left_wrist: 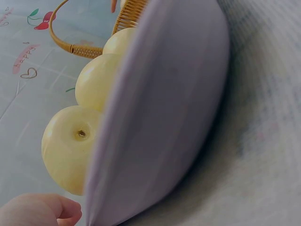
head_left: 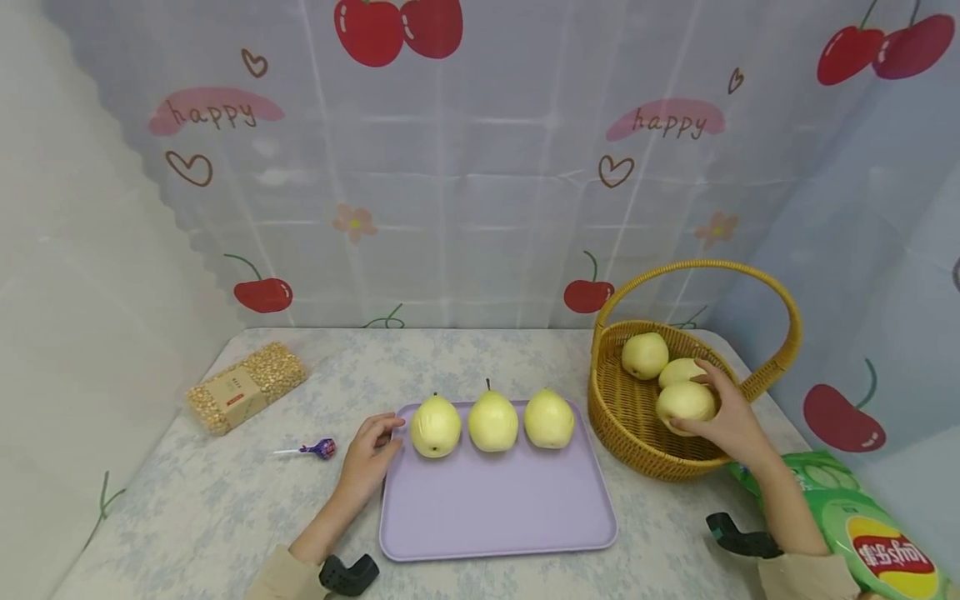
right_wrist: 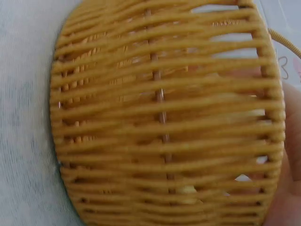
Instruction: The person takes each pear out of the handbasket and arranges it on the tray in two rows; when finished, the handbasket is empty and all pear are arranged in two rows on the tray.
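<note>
Three yellow pears [head_left: 492,422] stand in a row along the far side of a lilac tray [head_left: 498,508]. My left hand [head_left: 366,458] rests at the tray's left edge, fingers by the rim beside the leftmost pear [left_wrist: 70,148]. On the right, my right hand [head_left: 731,417] reaches into a wicker basket [head_left: 630,442] and grips a pear [head_left: 684,404] between thumb and fingers. Two more pears lie in the basket, one at the back [head_left: 645,356] and one partly hidden behind the gripped pear. In the right wrist view the basket's woven side [right_wrist: 164,117] covers most of that hand.
The basket's tall handle [head_left: 697,265] arches over it. A green chip bag [head_left: 862,517] lies at the right, under my right forearm in the head view. Toward the left are a lollipop [head_left: 322,449] and a packet of beans or grains [head_left: 247,387]. A printed curtain [head_left: 450,183] hangs behind the table.
</note>
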Available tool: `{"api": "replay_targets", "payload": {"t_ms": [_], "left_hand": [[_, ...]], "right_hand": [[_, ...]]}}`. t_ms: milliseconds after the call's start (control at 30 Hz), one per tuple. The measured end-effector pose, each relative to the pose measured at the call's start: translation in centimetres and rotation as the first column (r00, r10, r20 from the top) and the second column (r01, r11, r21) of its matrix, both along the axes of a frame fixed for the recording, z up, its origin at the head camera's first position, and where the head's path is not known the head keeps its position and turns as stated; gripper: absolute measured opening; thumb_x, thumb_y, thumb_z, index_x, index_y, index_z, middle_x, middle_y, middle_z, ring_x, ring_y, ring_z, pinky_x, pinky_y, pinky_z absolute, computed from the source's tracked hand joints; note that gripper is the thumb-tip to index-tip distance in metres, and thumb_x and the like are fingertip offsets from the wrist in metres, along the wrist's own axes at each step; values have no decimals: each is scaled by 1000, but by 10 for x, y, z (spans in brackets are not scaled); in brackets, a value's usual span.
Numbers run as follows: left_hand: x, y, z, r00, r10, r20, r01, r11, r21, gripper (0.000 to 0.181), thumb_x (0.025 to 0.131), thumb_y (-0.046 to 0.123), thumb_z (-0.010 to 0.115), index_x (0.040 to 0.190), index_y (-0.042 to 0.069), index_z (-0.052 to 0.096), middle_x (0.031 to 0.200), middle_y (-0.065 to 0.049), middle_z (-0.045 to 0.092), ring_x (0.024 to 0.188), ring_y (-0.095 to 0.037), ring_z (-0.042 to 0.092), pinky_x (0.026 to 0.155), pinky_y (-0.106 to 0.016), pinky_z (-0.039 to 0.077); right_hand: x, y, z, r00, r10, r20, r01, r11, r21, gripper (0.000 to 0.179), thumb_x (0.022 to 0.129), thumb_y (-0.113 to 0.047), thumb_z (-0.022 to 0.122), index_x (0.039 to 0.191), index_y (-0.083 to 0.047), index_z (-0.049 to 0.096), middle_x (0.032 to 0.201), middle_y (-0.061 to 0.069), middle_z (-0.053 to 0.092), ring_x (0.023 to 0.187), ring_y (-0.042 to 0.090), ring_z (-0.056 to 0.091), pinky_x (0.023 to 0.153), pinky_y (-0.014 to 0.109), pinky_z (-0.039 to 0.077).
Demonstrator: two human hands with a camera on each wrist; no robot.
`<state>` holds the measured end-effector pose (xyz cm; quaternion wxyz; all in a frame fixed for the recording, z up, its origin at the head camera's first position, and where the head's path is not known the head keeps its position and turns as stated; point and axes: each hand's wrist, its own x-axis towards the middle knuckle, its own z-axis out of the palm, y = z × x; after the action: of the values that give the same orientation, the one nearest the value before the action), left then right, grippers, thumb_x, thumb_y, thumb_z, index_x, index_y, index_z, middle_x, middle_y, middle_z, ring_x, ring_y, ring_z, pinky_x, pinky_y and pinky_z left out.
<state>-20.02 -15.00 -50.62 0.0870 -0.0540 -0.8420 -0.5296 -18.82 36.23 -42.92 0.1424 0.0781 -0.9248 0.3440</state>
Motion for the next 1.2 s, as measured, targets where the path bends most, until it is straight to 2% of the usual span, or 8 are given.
{"api": "replay_targets", "payload": {"t_ms": [67, 433, 567, 667, 833, 967, 1100, 1200], "left_hand": [[-4, -2, -6, 1000, 1, -3, -1, 1000, 1, 27, 88, 4, 61, 114, 4, 66, 130, -13, 56, 110, -26, 58, 91, -25, 47], [-4, -3, -4, 1000, -5, 6, 5, 1000, 6, 28, 89, 6, 62, 116, 4, 65, 132, -13, 55, 113, -25, 57, 93, -27, 47], [-3, -3, -5, 1000, -6, -1, 6, 1000, 30, 29, 89, 6, 62, 117, 3, 64, 132, -14, 55, 114, -27, 57, 94, -30, 48], [-2, -3, -6, 1000, -10, -8, 10, 1000, 25, 29, 89, 6, 62, 117, 3, 64, 132, -14, 55, 114, -27, 57, 94, -29, 48], [-1, -2, -8, 1000, -2, -9, 2, 1000, -6, 27, 89, 6, 61, 116, 4, 65, 131, -13, 56, 113, -25, 57, 92, -26, 48], [-1, -3, -8, 1000, -6, -14, 6, 1000, -5, 27, 90, 6, 61, 116, 5, 65, 131, -13, 56, 113, -26, 57, 92, -27, 48], [-1, -2, -6, 998, -15, -55, 15, 1000, 3, 26, 90, 7, 60, 115, 4, 65, 130, -14, 57, 112, -27, 58, 91, -27, 48], [-2, -1, -7, 994, -8, -106, 7, 1000, -11, 26, 88, 6, 60, 113, 2, 66, 126, -16, 57, 106, -26, 59, 85, -21, 47]], "right_hand": [[1, -4, 0, 1000, -10, -20, 10, 1000, -27, 97, 74, -15, 80, 151, -8, 22, 127, 25, 48, 99, -19, 35, 73, 10, 39], [7, -39, 19, 997, -18, -74, 11, 995, -95, 92, 76, -10, 78, 150, -14, 24, 128, 10, 46, 101, -15, 37, 73, 10, 40], [13, -63, 27, 995, 74, -73, -86, 981, -173, 91, 74, -3, 78, 149, -13, 27, 128, -6, 46, 109, -12, 38, 79, 11, 39], [16, -83, 29, 981, 171, -93, -189, 946, -263, 91, 72, 4, 76, 148, -12, 29, 128, -12, 48, 114, -11, 40, 86, 7, 36], [19, -114, 24, 946, 308, -106, -325, 875, -358, 88, 70, 9, 75, 145, -8, 32, 127, -6, 52, 113, -7, 47, 90, 8, 39], [20, -140, 20, 908, 408, -94, -411, 829, -379, 87, 69, 8, 76, 143, -1, 32, 129, 12, 50, 115, -6, 48, 92, 11, 41], [18, -166, 17, 880, 471, -57, -458, 811, -364, 89, 69, 1, 79, 143, -1, 32, 132, 21, 48, 118, -7, 46, 95, 15, 41], [18, -183, 13, 873, 487, -24, -464, 816, -345, 89, 68, -6, 82, 144, -7, 34, 133, 18, 50, 118, -5, 46, 96, 22, 43]]}}
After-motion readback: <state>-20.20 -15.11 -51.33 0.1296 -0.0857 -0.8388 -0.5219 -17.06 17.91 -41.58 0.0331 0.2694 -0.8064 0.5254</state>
